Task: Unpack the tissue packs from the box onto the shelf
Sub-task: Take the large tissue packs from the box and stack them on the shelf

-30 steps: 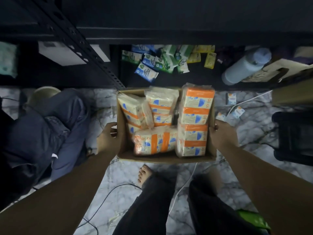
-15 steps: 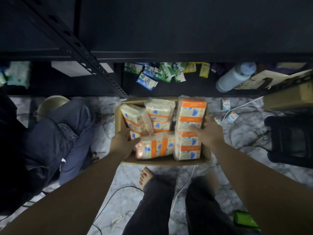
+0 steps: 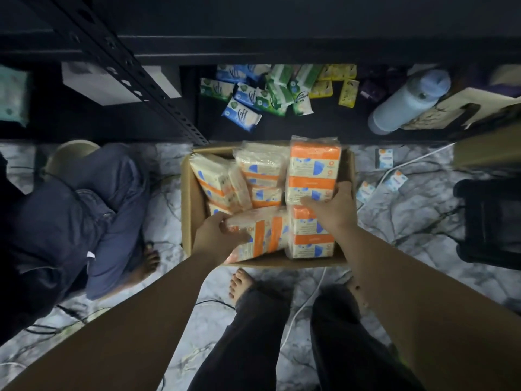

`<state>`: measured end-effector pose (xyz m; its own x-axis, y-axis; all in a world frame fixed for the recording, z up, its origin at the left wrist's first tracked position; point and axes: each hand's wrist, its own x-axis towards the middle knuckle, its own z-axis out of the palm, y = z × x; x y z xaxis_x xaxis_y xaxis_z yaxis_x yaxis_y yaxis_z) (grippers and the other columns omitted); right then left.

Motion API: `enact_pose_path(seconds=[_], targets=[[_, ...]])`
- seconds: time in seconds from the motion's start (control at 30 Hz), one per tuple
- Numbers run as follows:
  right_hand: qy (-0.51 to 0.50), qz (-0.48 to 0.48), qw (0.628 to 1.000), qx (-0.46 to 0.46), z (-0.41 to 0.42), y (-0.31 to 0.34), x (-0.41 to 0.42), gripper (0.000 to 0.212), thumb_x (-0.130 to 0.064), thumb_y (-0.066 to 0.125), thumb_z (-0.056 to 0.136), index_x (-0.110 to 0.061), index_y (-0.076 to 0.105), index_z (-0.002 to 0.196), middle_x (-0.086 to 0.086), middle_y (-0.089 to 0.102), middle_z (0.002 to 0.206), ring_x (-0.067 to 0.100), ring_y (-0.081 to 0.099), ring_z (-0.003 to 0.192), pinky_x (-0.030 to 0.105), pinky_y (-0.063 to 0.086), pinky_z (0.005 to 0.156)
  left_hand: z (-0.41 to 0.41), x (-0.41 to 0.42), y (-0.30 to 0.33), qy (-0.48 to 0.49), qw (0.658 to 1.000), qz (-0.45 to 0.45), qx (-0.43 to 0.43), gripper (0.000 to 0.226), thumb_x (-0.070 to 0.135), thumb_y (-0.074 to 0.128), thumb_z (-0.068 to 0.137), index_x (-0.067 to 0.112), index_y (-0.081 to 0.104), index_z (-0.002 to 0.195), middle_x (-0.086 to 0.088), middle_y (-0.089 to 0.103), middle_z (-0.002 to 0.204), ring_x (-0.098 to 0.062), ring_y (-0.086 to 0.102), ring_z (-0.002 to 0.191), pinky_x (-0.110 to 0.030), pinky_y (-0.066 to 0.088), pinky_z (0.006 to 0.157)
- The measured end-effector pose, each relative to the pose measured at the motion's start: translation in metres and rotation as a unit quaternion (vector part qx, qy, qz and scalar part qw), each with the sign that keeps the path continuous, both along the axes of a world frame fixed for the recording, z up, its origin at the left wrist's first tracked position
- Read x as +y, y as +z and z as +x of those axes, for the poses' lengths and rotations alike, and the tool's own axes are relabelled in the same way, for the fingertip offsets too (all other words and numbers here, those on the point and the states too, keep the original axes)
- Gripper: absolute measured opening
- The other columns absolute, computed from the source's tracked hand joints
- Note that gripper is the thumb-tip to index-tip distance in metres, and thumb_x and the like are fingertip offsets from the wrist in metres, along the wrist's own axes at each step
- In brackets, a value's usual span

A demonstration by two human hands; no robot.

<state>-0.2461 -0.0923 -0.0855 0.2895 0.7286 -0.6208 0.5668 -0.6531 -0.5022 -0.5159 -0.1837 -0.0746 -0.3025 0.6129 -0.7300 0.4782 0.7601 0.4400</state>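
Two hands in box [image 3: 187, 193]: left hand [image 3: 215, 235] grips lying tissue pack [image 3: 265, 235]; right hand [image 3: 332, 207] clasps upright pack [image 3: 313, 176].

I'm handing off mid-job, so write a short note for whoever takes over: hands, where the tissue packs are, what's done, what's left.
Left hand: fingers curled on the near-left tissue bundle, which lies on its side in the cardboard box.
Right hand: on the tall orange-banded stack at the box's right side; whether it grips is unclear.
Box sits on the marble floor in front of the black shelf and looks full.
Done: no orange tissue packs seen on the shelf, only small blue, green and yellow packs.
Left: lift the bundles out and shelve them all.
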Motion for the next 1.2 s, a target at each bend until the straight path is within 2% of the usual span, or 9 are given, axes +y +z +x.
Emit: enact_pose_path(seconds=[0.07, 0.17, 0.27, 0.53, 0.73, 0.83, 0.9, 1.07, 1.2], targets=[[-0.012, 0.017, 0.999, 0.047, 0.009, 0.010, 0.002, 0.061, -0.050, 0.092, 0.065, -0.045, 0.043, 0.102, -0.019, 0.067, 0.095, -0.005, 0.068, 0.076, 0.021, 0.049, 0.059, 0.000, -0.006, 0.014, 0.013, 1.000, 0.020, -0.012, 0.049, 0.057, 0.086, 0.047, 0.033, 0.063, 0.083, 0.008, 0.069, 0.074, -0.007, 0.063, 0.064, -0.022, 0.047, 0.051], [-0.001, 0.027, 0.994, 0.109, 0.013, 0.029, 0.003, 0.048, -0.038, 0.093, 0.072, -0.037, 0.060, 0.107, -0.021, 0.074, 0.088, -0.002, 0.072, 0.076, 0.017, 0.052, 0.058, -0.006, -0.014, 0.035, 0.031, 0.998, 0.042, -0.027, 0.051, 0.055, 0.089, 0.049, 0.029, 0.067, 0.087, 0.004, 0.072, 0.081, -0.017, 0.068, 0.074, -0.040, 0.055, 0.064], [0.001, 0.073, 0.990, 0.119, 0.010, 0.059, 0.002, 0.032, -0.034, 0.090, 0.075, -0.034, 0.068, 0.099, -0.030, 0.073, 0.081, -0.006, 0.071, 0.072, 0.008, 0.048, 0.053, -0.017, -0.015, 0.063, 0.055, 0.995, 0.071, -0.038, 0.049, 0.053, 0.091, 0.051, 0.036, 0.071, 0.093, 0.011, 0.075, 0.083, -0.008, 0.072, 0.075, -0.029, 0.053, 0.060], [0.043, 0.166, 0.977, 0.129, 0.024, 0.227, 0.002, 0.033, -0.036, 0.089, 0.076, -0.038, 0.073, 0.104, -0.021, 0.077, 0.094, 0.000, 0.073, 0.084, 0.042, 0.063, 0.080, -0.034, 0.021, 0.217, 0.041, 0.977, 0.171, -0.125, 0.037, 0.027, 0.097, 0.064, 0.030, 0.075, 0.094, 0.003, 0.080, 0.086, -0.014, 0.077, 0.073, -0.021, 0.056, 0.055], [0.061, 0.252, 0.961, 0.098, 0.048, 0.387, 0.006, 0.035, -0.043, 0.089, 0.075, -0.044, 0.072, 0.105, -0.021, 0.077, 0.098, 0.003, 0.075, 0.085, 0.044, 0.064, 0.078, -0.027, 0.055, 0.363, 0.002, 0.948, 0.258, -0.186, 0.044, 0.026, 0.095, 0.061, 0.010, 0.071, 0.094, -0.013, 0.078, 0.087, -0.038, 0.076, 0.079, -0.049, 0.063, 0.067], [0.066, 0.307, 0.947, 0.069, 0.055, 0.467, 0.008, 0.043, -0.045, 0.091, 0.072, -0.049, 0.069, 0.109, -0.015, 0.074, 0.102, 0.003, 0.073, 0.087, 0.039, 0.064, 0.079, -0.027, 0.067, 0.428, -0.015, 0.926, 0.306, -0.220, 0.032, 0.009, 0.093, 0.071, 0.009, 0.070, 0.093, -0.014, 0.078, 0.085, -0.030, 0.077, 0.072, -0.034, 0.060, 0.052], [0.063, 0.346, 0.934, 0.061, 0.059, 0.517, 0.009, 0.044, -0.046, 0.092, 0.070, -0.050, 0.070, 0.108, -0.013, 0.072, 0.103, 0.004, 0.072, 0.088, 0.039, 0.063, 0.080, -0.027, 0.076, 0.471, -0.026, 0.911, 0.337, -0.236, 0.032, 0.005, 0.092, 0.073, 0.012, 0.071, 0.096, -0.015, 0.078, 0.091, -0.031, 0.078, 0.080, -0.034, 0.062, 0.058], [0.052, 0.435, 0.896, 0.066, 0.065, 0.624, 0.010, 0.043, -0.052, 0.089, 0.070, -0.045, 0.071, 0.109, -0.012, 0.076, 0.101, 0.004, 0.075, 0.085, 0.040, 0.064, 0.074, -0.028, 0.103, 0.579, -0.065, 0.871, 0.420, -0.249, 0.037, 0.021, 0.095, 0.068, 0.022, 0.074, 0.098, -0.013, 0.079, 0.099, -0.033, 0.079, 0.089, -0.044, 0.065, 0.069], [0.044, 0.502, 0.859, 0.090, 0.062, 0.703, 0.013, 0.041, -0.057, 0.083, 0.069, -0.047, 0.067, 0.106, -0.027, 0.075, 0.100, 0.000, 0.075, 0.080, 0.025, 0.062, 0.060, -0.027, 0.118, 0.655, -0.073, 0.831, 0.490, -0.251, 0.043, 0.034, 0.096, 0.064, 0.026, 0.075, 0.100, -0.011, 0.080, 0.101, -0.033, 0.079, 0.090, -0.047, 0.065, 0.071]])
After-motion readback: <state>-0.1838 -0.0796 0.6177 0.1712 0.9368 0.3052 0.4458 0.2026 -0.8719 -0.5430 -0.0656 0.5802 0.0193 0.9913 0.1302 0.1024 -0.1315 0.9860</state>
